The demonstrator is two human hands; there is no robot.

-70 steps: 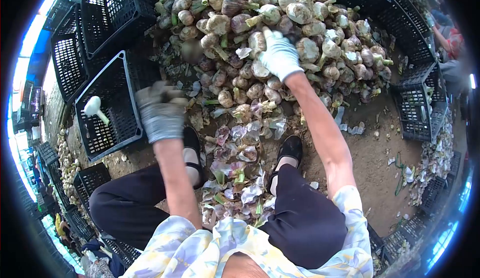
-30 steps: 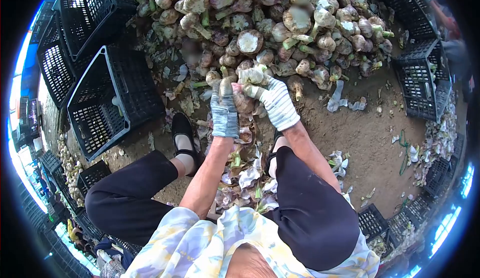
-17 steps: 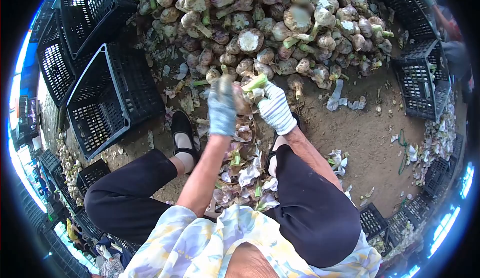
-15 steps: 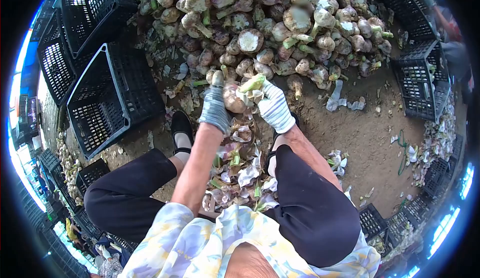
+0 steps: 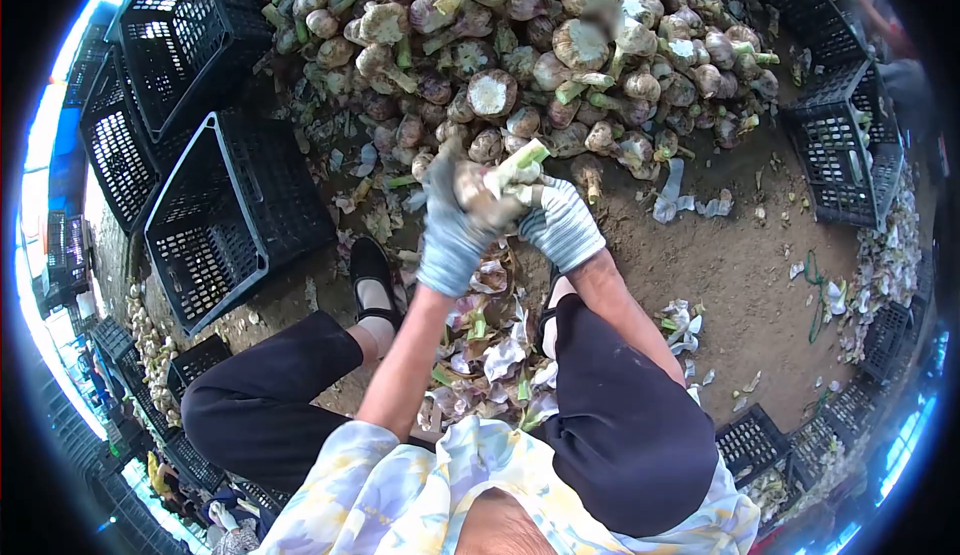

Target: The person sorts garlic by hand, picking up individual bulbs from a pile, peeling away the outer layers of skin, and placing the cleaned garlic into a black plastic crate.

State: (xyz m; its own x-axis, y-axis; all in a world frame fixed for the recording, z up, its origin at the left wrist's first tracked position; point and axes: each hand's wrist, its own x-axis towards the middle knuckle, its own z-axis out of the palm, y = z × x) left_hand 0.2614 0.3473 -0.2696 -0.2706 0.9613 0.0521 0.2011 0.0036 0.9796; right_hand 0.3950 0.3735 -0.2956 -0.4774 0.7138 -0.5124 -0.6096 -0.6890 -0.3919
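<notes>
Between my gloved hands is a garlic bulb [image 5: 478,187], with its pale green cut stem [image 5: 522,163] pointing up and to the right. My left hand [image 5: 452,230], in a striped grey-white glove and smeared by motion, is closed round the bulb. My right hand [image 5: 563,223], gloved alike, has its fingers curled in at the stem side; what they pinch is partly hidden. Beyond the hands lies a large heap of garlic bulbs [image 5: 490,93] with short stems. Peeled skins and stem scraps [image 5: 505,355] litter the ground between my feet.
A black plastic crate [image 5: 285,180] lies to the left, with further crates [image 5: 180,40] behind it. Another crate [image 5: 835,150] stands at the right beside scattered skins. Bare soil [image 5: 740,285] stretches right of my knee. A partly seen person [image 5: 890,30] is at the upper right edge.
My left hand has turned inward and wrapped round the bulb, closer to my right hand. The stem now tilts further up. The view has shifted slightly.
</notes>
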